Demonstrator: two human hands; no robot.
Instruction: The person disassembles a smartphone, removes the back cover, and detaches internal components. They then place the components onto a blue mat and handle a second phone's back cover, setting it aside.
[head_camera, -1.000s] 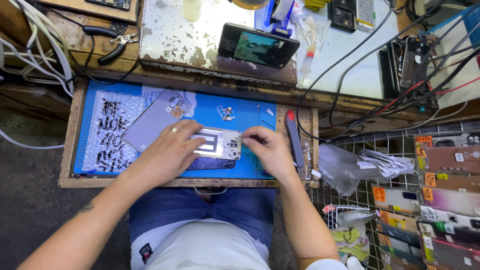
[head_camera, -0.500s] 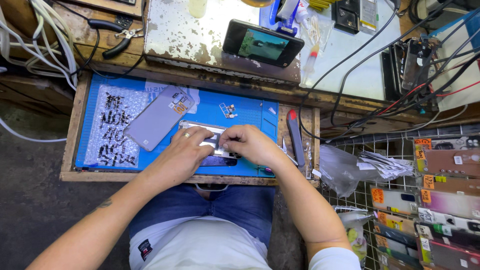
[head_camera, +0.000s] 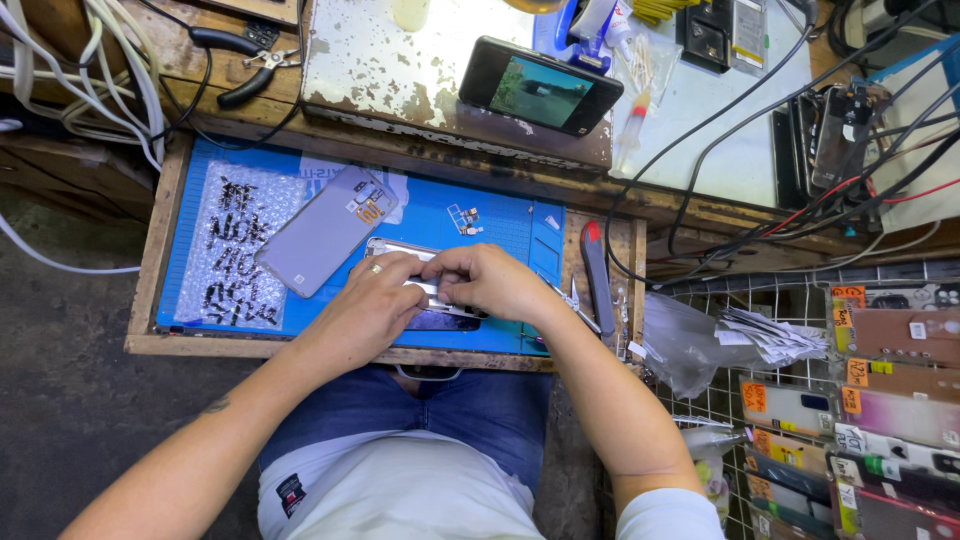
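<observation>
Both of my hands rest on an opened phone body (head_camera: 430, 300) lying on a blue work mat (head_camera: 500, 225) in a pulled-out wooden drawer. My left hand (head_camera: 365, 305), a ring on one finger, covers the phone's left part and holds it down. My right hand (head_camera: 485, 283) grips the phone's middle from the right, fingers curled over it. Most of the phone is hidden under the hands. A detached purple back cover (head_camera: 325, 230) lies on the mat just left of them. Small loose parts (head_camera: 463, 219) sit on the mat above the hands.
A bubble-wrap sheet with black marks (head_camera: 232, 255) covers the mat's left. A red-tipped tool (head_camera: 596, 275) lies at the drawer's right edge. On the bench above stand a propped phone with a lit screen (head_camera: 540, 92), pliers (head_camera: 240, 65) and cables (head_camera: 120, 70). A wire rack of phone cases (head_camera: 880, 400) stands to the right.
My hands have drawn closer together over the phone, the right one moving left onto its middle. The view has shifted slightly.
</observation>
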